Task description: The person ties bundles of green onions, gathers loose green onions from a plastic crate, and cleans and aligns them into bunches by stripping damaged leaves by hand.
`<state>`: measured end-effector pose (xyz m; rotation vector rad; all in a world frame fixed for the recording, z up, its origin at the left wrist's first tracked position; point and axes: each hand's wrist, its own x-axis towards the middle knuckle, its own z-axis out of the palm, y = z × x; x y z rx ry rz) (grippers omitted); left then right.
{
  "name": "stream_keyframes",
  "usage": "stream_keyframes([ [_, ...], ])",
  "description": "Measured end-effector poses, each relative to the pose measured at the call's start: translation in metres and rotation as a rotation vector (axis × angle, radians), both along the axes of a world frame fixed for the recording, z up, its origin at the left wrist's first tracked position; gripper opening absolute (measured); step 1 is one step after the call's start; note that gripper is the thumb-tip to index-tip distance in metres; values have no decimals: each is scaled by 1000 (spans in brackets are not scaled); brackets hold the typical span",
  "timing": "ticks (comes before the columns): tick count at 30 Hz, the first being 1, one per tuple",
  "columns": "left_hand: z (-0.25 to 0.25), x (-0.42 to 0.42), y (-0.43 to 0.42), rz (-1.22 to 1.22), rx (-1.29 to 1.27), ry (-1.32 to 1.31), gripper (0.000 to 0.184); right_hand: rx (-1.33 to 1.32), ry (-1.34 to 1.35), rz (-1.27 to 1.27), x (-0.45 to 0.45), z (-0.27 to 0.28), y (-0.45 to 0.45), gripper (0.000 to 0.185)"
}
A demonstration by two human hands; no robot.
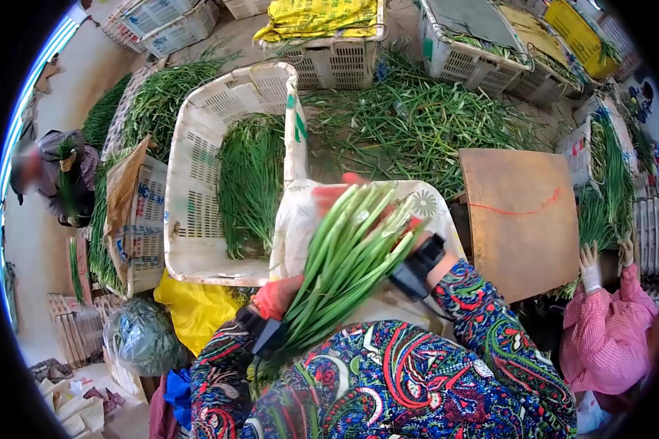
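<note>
We have a bunch of green onions (355,252) between our two hands, over a white work surface (441,208), its pale ends slanting away from us and its leaves running back toward our patterned clothing. Our left hand (277,296), in a red glove, touches the leafy side; its fingers are hidden by the leaves, so we cannot tell how far they close. Our right hand (418,222) sits at the opposite side, mostly covered by the stalks, and we cannot tell its grip either. Just left of the work surface stands a white plastic crate (231,278) with more long greens (252,190) inside. To the right lies a brown board (520,219), with a co-worker in pink (604,333) beyond it.
</note>
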<state>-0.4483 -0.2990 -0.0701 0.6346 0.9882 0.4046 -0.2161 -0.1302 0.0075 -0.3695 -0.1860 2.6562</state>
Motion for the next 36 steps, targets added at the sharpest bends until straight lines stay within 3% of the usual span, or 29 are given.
stream_keyframes([
  [3, 12, -3, -35, 283, -145, -159, 58, 39, -337, -125, 47, -15, 20, 67],
  [5, 26, 4, -57, 465, -199, -233, 56, -71, -172, -53, 83, -14, 21, 72],
  [7, 40, 16, -68, 612, -231, -292, 54, 152, -305, 37, 85, 16, 11, 75],
  [9, 46, 23, -73, 688, -218, -284, 53, 497, -521, 125, 75, 45, 6, 63],
  [11, 22, 12, -90, 656, -207, -154, 66, 832, -708, 284, 63, 71, 9, 49],
  [12, 0, 3, -103, 635, -201, -88, 73, 835, -740, 284, 58, 80, 7, 37],
  [16, -35, -10, -125, 605, -130, 102, 69, 835, -779, 264, 45, 81, 9, 23],
  [19, -44, -14, -135, 591, -84, 206, 66, 935, -672, 97, 56, 74, 30, 20],
  [22, -54, -18, -142, 566, -34, 301, 64, 801, -665, -483, 112, 46, 118, 29],
  [25, -66, -25, -149, 554, -19, 334, 61, 270, -385, -1100, 187, 31, 172, 39],
  [28, -84, -33, -156, 436, -15, 355, 88, 5, -852, -826, 188, 34, 116, 46],
  [30, -73, -30, -149, 355, 30, 405, 95, 218, -773, -263, 205, -7, 71, 52],
  [31, -68, -28, -148, 451, -26, 242, 95, 103, -795, -36, 178, 18, 32, 62],
  [32, -63, -27, -146, 548, -93, 77, 96, 20, -814, 175, 173, 3, 4, 74],
  [33, -57, -26, -144, 636, -167, -81, 96, 86, -809, 508, 165, 17, -16, 81],
  [34, -27, -10, -128, 713, -185, -272, 95, 63, -809, 624, 156, 13, -35, 84],
  [36, -2, -2, -110, 701, -189, -428, 93, -64, -638, 483, 129, 6, -58, 72],
])
